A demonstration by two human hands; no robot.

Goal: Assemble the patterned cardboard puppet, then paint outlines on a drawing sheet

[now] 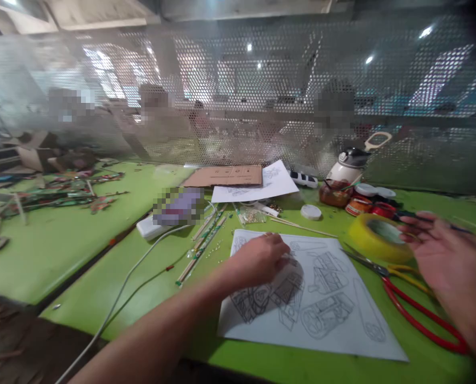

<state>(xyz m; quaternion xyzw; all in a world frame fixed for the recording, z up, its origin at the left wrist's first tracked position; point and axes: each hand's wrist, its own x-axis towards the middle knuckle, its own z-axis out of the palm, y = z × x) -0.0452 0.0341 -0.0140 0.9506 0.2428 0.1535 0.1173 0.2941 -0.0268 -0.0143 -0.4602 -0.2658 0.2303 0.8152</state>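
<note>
Apparently L hand (261, 257) rests curled on drawn sheet (329, 333), prob. steadying it; can't tell if it grips anything. R hand (448, 258), fingers half-bent, pinches slim dark item (421, 218).

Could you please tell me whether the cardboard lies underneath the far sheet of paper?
No, the cardboard lies on top, covering part of the far sheet.
</note>
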